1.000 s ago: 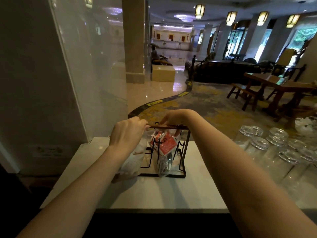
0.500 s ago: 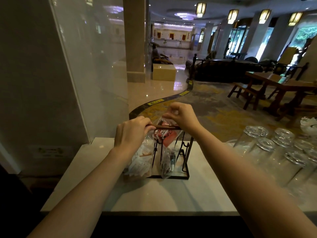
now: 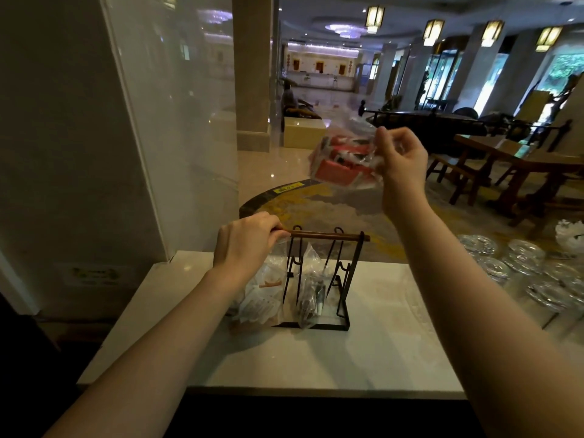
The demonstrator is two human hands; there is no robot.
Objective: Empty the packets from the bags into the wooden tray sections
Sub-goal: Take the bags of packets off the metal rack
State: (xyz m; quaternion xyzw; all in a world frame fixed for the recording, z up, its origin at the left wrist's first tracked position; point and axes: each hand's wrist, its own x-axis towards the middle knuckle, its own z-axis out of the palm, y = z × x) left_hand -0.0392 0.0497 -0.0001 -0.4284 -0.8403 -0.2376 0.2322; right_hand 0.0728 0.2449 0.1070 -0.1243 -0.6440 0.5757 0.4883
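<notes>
Lifted since half a second ago: red-packet bag (image 3: 343, 159), now high above the rack (image 3: 319, 282), pinched by right hand (image 3: 399, 156). Left hand (image 3: 245, 245) clenched on wooden bar (image 3: 328, 236). Two bags (image 3: 264, 295) hang in rack on white counter (image 3: 316, 358). Upturned glasses (image 3: 518, 270) right; glass panel (image 3: 177, 121) left. No legible writing.

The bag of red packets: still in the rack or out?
Out. The right hand holds the bag of red packets in the air, well above the rack.
</notes>
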